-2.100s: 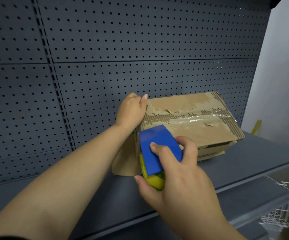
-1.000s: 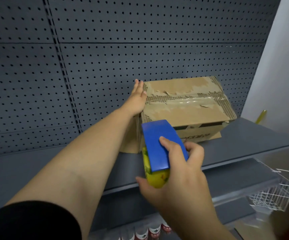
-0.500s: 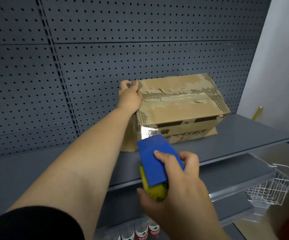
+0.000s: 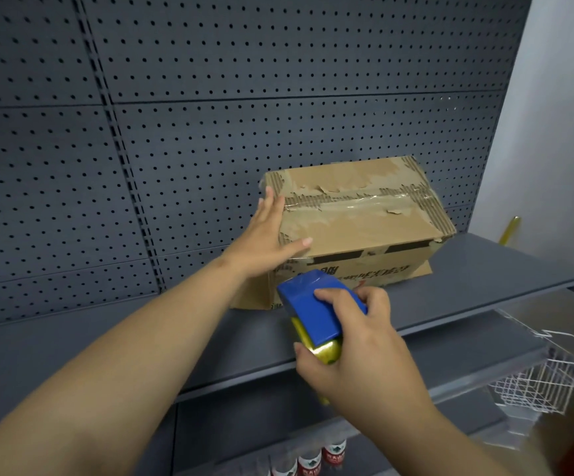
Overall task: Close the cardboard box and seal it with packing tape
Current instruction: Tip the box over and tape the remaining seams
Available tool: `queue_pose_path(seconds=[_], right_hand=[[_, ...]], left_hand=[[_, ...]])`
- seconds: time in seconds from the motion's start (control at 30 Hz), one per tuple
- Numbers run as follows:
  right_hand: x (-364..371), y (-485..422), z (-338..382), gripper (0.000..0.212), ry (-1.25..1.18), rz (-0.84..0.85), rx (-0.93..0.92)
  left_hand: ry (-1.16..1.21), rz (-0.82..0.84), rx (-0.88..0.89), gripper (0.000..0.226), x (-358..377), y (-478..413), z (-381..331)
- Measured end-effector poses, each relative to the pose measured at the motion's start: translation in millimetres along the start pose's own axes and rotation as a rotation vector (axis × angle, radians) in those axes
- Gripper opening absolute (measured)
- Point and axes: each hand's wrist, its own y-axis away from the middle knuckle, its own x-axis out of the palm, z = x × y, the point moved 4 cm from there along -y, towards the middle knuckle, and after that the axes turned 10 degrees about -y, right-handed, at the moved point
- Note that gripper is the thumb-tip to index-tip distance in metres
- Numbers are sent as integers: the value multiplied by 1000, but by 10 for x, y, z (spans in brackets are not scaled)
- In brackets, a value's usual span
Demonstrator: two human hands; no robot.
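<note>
A worn cardboard box (image 4: 364,225) stands on the grey shelf (image 4: 484,269) with its top flaps down and a strip of clear tape along the top seam. My left hand (image 4: 265,242) lies flat, fingers spread, against the box's left end, the thumb on the front corner. My right hand (image 4: 357,345) grips a blue and yellow tape dispenser (image 4: 316,310) just in front of the box's lower left front corner. Whether the dispenser touches the box, I cannot tell.
A dark pegboard wall (image 4: 210,132) rises right behind the box. A white wire basket (image 4: 546,379) hangs at the lower right below the shelf. Bottles with red labels (image 4: 309,462) stand on a lower level. A yellow stick (image 4: 509,228) leans at the far right.
My left hand went from curling over the box's top left edge to lying flat on its left end. My right hand brought the tape dispenser down from the top to the front's lower left.
</note>
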Motion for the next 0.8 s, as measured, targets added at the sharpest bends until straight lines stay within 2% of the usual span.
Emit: queue_pose_path(seconds=[0.07,0.17,0.27,0.33,0.5,0.8], right_hand=[[25,-11,-8,63,-12,-9,1],[48,-41,-22,78,-6,4,13],[33,-85,-50,88,52,2,4],[19,-101,-75,85,58,2,6],[-47,-45,-154,67,34,-54,24],[-117,-179,47,61,69,-39,31]], left_hand=[[29,-43,-22,94,25,-32,1],[91,-116,-24,77,52,-43,-39],[269,-99,-79,67,71,-53,-90],[328,-89,-105,66,66,-53,-103],[269,-86,-97,65,61,-67,-88],[213,-106,-112,64,96,-62,-102]])
